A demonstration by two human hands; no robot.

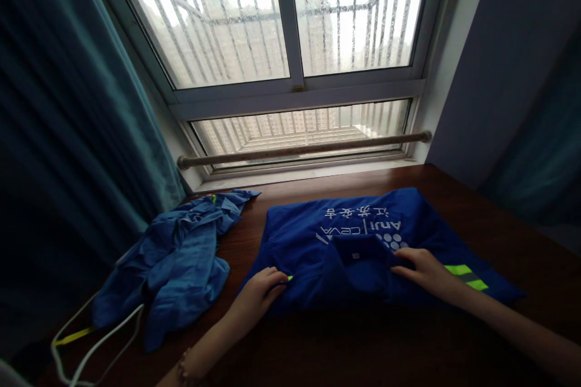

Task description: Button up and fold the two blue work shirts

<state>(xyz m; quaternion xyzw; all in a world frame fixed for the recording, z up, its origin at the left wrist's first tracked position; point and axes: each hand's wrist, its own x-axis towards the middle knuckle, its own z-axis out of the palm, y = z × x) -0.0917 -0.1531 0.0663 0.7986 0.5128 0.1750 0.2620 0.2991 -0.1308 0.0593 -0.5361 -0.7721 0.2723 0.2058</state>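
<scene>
A dark blue work shirt (295, 230) lies spread on the brown wooden surface, its collar toward me and white lettering on its far part. My left hand (265, 287) pinches the shirt's near left part, beside a small bit of yellow-green strip. On the other side, my right hand (420, 269) has thumb and fingers closed on the cloth just right of the collar (356, 254). A yellow-green and grey reflective band (469, 277) shows on the sleeve behind my right forearm. The shirt's near edge is in shadow.
Left of the shirt lies a crumpled lighter blue garment (181, 260). White cords (109, 338) and a yellow strip (75, 336) are at the lower left. A rail (304, 149) crosses the window beyond the wooden surface (254, 217). A blue-green curtain (91, 103) hangs at left.
</scene>
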